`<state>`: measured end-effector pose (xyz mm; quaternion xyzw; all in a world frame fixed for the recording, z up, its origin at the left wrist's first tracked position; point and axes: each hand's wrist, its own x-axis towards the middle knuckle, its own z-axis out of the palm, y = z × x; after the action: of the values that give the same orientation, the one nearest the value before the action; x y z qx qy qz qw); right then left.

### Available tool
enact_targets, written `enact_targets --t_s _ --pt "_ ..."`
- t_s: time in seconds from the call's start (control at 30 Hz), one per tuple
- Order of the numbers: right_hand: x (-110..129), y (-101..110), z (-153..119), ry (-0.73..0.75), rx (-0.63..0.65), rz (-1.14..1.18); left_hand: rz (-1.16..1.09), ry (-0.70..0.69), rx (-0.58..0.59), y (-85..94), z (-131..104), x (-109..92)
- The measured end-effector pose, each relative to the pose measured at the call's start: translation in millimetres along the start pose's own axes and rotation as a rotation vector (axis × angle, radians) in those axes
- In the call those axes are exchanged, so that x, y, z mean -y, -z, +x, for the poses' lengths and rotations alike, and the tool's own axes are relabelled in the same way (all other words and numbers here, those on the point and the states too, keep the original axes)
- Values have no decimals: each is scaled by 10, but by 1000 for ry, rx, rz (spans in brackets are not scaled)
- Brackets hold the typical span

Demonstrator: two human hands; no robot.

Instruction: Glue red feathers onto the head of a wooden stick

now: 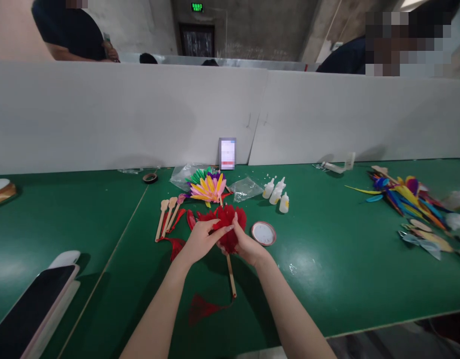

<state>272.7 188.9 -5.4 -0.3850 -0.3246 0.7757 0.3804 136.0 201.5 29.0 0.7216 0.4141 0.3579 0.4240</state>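
A red feather fan [227, 216] is between my two hands, its wooden handle [231, 276] pointing down toward me. From the handle's end a red tassel [205, 308] trails to the left. My right hand [245, 243] grips the fan's right side, thumb up along the feathers. My left hand [202, 240] comes in from the left, its fingers closed on the feathers; whether it pinches a single feather I cannot tell. Loose red feathers [191, 219] lie just beyond my left hand. A round lid of white liquid [263, 233] sits right of my right hand.
Wooden fan handles [164, 219] lie left; a multicoloured feather fan [207, 188] lies behind. White squeeze bottles [278, 192], plastic bags [246, 189], black tape [150, 178] and a propped phone [227, 153] stand near the white partition [121, 114]. More feathers [413, 199] lie right. People are beyond.
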Motion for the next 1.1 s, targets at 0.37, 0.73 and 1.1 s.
enact_targets --t_s 0.37,0.73,1.1 --pt "56 48 35 137 -148 157 112 -137 -178 -236 -68 15" --pt "172 130 26 166 -147 402 232 -279 -247 -432 -135 51" --pt "238 306 20 248 -18 665 -106 21 -514 -376 -119 -175"
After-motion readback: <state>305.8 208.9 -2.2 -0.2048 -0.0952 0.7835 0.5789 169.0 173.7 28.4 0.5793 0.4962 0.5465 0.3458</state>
